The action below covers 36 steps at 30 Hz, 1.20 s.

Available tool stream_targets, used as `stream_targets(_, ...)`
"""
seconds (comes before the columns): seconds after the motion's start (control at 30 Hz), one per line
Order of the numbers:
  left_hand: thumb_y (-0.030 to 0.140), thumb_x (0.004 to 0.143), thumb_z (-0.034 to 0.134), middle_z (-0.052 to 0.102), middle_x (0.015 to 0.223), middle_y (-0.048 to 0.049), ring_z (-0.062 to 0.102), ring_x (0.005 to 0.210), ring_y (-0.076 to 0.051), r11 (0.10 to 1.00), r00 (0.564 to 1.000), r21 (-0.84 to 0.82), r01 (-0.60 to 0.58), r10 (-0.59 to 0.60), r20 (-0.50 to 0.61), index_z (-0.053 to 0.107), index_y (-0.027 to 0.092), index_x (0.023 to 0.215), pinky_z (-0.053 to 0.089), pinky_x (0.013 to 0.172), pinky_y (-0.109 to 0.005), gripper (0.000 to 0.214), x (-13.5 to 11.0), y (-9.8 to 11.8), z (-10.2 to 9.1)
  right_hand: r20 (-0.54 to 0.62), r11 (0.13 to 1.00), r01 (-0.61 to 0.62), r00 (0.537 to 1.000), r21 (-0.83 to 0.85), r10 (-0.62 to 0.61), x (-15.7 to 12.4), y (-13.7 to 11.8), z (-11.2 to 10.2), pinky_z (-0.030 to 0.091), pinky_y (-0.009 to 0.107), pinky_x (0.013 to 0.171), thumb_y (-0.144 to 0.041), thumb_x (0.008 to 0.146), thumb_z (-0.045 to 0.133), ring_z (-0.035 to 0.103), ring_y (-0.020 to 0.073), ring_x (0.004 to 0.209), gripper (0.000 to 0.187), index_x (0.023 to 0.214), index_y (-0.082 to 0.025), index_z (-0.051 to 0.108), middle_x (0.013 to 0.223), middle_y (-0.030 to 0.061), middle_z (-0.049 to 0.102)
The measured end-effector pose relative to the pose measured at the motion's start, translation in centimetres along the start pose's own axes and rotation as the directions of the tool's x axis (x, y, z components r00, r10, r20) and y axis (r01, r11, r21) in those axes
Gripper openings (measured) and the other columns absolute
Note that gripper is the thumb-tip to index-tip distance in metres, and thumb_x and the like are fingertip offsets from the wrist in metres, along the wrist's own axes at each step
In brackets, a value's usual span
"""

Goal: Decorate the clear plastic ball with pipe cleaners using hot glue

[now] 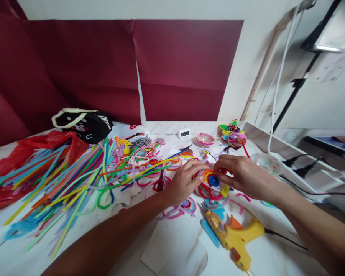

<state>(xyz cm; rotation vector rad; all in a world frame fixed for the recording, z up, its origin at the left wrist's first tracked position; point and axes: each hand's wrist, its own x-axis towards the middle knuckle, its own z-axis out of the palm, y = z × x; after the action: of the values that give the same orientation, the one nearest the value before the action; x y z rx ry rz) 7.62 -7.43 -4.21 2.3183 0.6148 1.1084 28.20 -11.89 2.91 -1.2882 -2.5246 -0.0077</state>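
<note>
My left hand (185, 180) and my right hand (241, 173) meet over a small round craft piece (212, 184) made of coiled pipe cleaners in red, orange, yellow and blue. Both hands have their fingers curled on it, one from each side, holding it on the white table (175, 241). A yellow glue gun (237, 239) lies just in front of my right forearm, its black cord trailing right. Loose curled pipe cleaner bits (178, 209) lie under my left wrist.
A big heap of coloured pipe cleaners (69, 180) spreads over the left, partly on a red plastic bag (31, 147). A black pouch (83, 123), a small white clock (184, 133), a pink dish (205, 138) and a finished colourful craft (233, 135) stand at the back. Cables lie at right.
</note>
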Motion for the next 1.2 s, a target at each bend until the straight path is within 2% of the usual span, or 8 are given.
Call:
stream_targets(0.13,0.018,0.092,0.046,0.06,0.122,-0.0083,0.053,0.117,-0.019,0.999,0.999,-0.03,0.033,-0.034,-0.012,0.057,0.021,0.122,0.041,0.104,-0.036,0.032,0.0,0.2,-0.1,-0.043,1.0,0.01,0.999,0.029,-0.009,-0.1,0.1,0.3,0.041,0.027,0.066,-0.018,0.09,0.047,0.056,0.0146,0.071,0.014,0.088,-0.018,0.061,0.082,0.0033,0.061)
stream_targets(0.27,0.018,0.092,0.046,0.061,0.119,-0.009,0.054,0.115,-0.019,0.999,0.997,-0.024,0.045,-0.046,-0.054,0.06,0.02,0.117,0.042,0.103,-0.035,0.028,0.1,0.4,-0.2,-0.074,0.997,0.027,0.997,0.072,-0.021,-0.1,0.2,0.5,0.042,0.027,0.067,-0.017,0.089,0.049,0.057,0.015,0.073,0.011,0.09,-0.018,0.06,0.083,0.0038,0.061)
stream_targets(0.43,0.022,0.093,0.047,0.062,0.113,-0.0101,0.056,0.112,-0.019,0.999,0.99,0.052,-0.01,0.017,-0.14,0.065,0.018,0.107,0.043,0.101,-0.034,0.024,0.4,1.3,-0.8,-0.119,0.99,0.037,0.993,0.138,-0.02,0.1,-0.3,0.2,0.043,0.027,0.068,-0.018,0.09,0.049,0.056,0.0147,0.072,0.01,0.09,-0.018,0.059,0.083,0.0038,0.06)
stream_targets(0.67,0.024,0.089,0.054,0.066,0.097,-0.0074,0.059,0.095,-0.02,0.956,0.973,0.272,-0.114,0.162,-0.162,0.066,0.018,0.097,0.046,0.088,-0.036,0.016,0.7,2.8,-1.7,-0.212,0.969,0.09,0.977,0.231,-0.04,0.4,-1.9,-0.4,0.042,0.026,0.065,-0.016,0.089,0.05,0.054,0.0128,0.068,0.009,0.086,-0.019,0.057,0.078,0.0018,0.058)
stream_targets(0.77,0.023,0.088,0.056,0.068,0.091,-0.0062,0.06,0.088,-0.019,0.943,0.967,0.304,-0.134,0.191,-0.166,0.066,0.017,0.09,0.045,0.083,-0.034,0.012,0.7,3.3,-2.0,-0.239,0.962,0.112,0.97,0.25,-0.051,0.2,-2.5,-0.6,0.042,0.026,0.064,-0.016,0.089,0.05,0.054,0.0127,0.068,0.009,0.086,-0.018,0.058,0.078,0.0019,0.058)
stream_targets(0.97,0.021,0.086,0.056,0.067,0.08,-0.004,0.061,0.078,-0.017,0.949,0.969,0.285,-0.137,0.189,-0.16,0.064,0.018,0.079,0.045,0.078,-0.032,0.01,0.7,3.8,-2.2,-0.272,0.952,0.106,0.962,0.286,-0.025,-0.2,-3.4,-0.3,0.045,0.025,0.063,-0.02,0.09,0.049,0.056,0.0129,0.068,0.012,0.088,-0.019,0.061,0.078,0.003,0.06)
stream_targets(1.1,0.016,0.082,0.058,0.067,0.076,-0.0033,0.061,0.074,-0.015,0.969,0.967,0.208,-0.135,0.174,-0.187,0.063,0.017,0.074,0.047,0.074,-0.03,0.01,0.7,4.2,-2.2,-0.281,0.956,0.088,0.96,0.281,-0.006,-0.3,-3.7,-0.2,0.047,0.025,0.062,-0.022,0.091,0.048,0.057,0.0136,0.068,0.014,0.089,-0.021,0.061,0.078,0.0033,0.062)
stream_targets(1.2,0.015,0.082,0.058,0.068,0.075,-0.0033,0.061,0.073,-0.015,0.98,0.972,0.152,-0.126,0.152,-0.179,0.065,0.017,0.073,0.048,0.073,-0.028,0.011,0.7,4.6,-2.4,-0.339,0.966,0.076,0.941,0.246,0.013,-1.0,-3.3,-0.8,0.049,0.027,0.068,-0.028,0.09,0.053,0.061,0.0155,0.076,0.013,0.098,-0.022,0.061,0.087,0.0043,0.065)
